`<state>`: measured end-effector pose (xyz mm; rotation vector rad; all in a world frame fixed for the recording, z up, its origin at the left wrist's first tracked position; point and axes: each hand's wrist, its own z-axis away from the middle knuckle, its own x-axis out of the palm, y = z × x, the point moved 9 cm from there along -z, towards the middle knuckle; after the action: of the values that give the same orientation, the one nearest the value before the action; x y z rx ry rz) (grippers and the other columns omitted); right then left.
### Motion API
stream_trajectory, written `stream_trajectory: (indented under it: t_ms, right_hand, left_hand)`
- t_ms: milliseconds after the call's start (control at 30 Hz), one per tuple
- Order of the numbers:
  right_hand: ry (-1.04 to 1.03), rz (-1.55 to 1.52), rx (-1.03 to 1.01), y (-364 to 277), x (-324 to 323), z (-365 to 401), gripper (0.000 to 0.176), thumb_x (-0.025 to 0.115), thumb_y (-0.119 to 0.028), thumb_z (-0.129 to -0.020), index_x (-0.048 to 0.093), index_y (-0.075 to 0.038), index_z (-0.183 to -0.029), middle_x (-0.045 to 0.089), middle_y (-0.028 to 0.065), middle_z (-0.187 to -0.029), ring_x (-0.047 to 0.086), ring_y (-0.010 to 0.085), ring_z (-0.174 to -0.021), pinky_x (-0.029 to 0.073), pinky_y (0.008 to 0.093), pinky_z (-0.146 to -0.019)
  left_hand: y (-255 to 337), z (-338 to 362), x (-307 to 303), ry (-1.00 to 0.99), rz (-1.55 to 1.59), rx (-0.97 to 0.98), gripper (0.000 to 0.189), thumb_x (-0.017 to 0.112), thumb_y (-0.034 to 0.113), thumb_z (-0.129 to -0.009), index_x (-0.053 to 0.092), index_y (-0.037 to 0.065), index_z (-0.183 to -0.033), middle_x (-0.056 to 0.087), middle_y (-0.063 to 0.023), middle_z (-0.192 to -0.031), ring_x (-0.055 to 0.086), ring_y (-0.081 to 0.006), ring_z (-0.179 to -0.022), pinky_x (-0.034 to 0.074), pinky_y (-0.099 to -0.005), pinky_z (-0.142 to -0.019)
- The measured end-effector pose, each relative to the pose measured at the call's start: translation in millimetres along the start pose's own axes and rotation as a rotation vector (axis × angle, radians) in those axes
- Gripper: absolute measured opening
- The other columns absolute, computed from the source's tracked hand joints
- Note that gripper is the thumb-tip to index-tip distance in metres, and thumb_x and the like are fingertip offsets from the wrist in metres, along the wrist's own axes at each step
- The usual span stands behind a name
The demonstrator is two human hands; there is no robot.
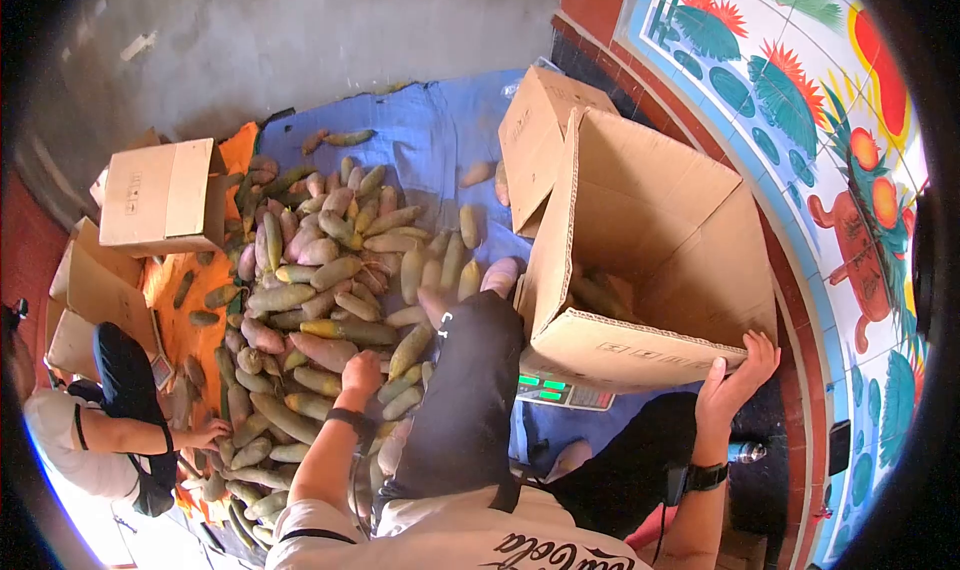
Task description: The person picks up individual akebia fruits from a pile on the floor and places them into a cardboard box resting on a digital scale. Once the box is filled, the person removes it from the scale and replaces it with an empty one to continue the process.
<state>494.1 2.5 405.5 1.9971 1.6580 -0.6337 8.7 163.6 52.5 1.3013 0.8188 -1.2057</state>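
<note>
My left hand (362, 374) is low over a big heap of long green and pinkish radishes (335, 270). Its fingers are curled, and whatever they may hold is hidden. A pink radish (322, 351) lies just beside it. My right hand (738, 378) grips the near rim of a large open cardboard box (640, 350), thumb on the outer side. The box tilts towards me, and a few radishes (605, 298) show in its shaded bottom. Under its near side is a scale with a lit green display (545, 388).
A co-worker (110, 430) sits at the left, one hand on the heap's edge. More cardboard boxes (160, 195) stand behind that person, and another box (545, 135) is behind mine. Blue sheeting (430, 120) and orange sheeting (180, 310) cover the floor. A tiled wall (790, 100) curves along the right.
</note>
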Motion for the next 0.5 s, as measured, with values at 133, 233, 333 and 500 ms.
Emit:
stream_trajectory:
  t_ms: [133,233,333,500]
  right_hand:
    - [0.021,0.031,-0.024,-0.7,1.2,-0.8,0.039,0.044,-0.028,-0.087,0.042,0.000,-0.114,0.044,0.0164,-0.114,0.039,0.0331,-0.114,0.018,0.0520,-0.104]
    - [0.022,0.029,-0.027,-0.8,1.4,-1.4,0.040,0.043,-0.030,-0.088,0.041,0.000,-0.115,0.044,0.0162,-0.115,0.038,0.0328,-0.114,0.018,0.0518,-0.104]
    - [0.032,0.032,-0.014,1.4,2.3,0.8,0.042,0.041,-0.032,-0.089,0.041,0.000,-0.116,0.045,0.0159,-0.116,0.038,0.0322,-0.115,0.018,0.0512,-0.104]
    - [0.027,0.022,-0.002,5.5,5.5,3.5,0.044,0.040,-0.035,-0.090,0.041,-0.001,-0.117,0.045,0.0152,-0.118,0.038,0.0317,-0.115,0.018,0.0503,-0.104]
  left_hand:
    - [-60.3,21.6,109.7,-0.257,-0.276,0.031,0.021,0.052,0.013,-0.077,0.064,0.005,-0.092,0.060,-0.0133,-0.099,0.060,-0.0292,-0.091,0.050,-0.0377,-0.076]
    - [-74.9,41.8,148.4,-0.330,-0.238,-0.097,0.024,0.050,0.013,-0.080,0.065,0.003,-0.096,0.061,-0.0138,-0.103,0.060,-0.0261,-0.097,0.051,-0.0361,-0.077]
    - [-63.7,54.5,166.7,-0.573,-0.316,0.041,0.028,0.052,0.016,-0.079,0.063,0.003,-0.101,0.060,-0.0160,-0.108,0.060,-0.0291,-0.097,0.049,-0.0367,-0.081]
    - [-77.9,46.7,171.6,-0.441,0.223,-0.426,0.056,0.053,0.024,-0.077,0.039,0.002,-0.127,0.048,-0.0213,-0.123,0.045,-0.0326,-0.116,0.039,-0.0374,-0.095]
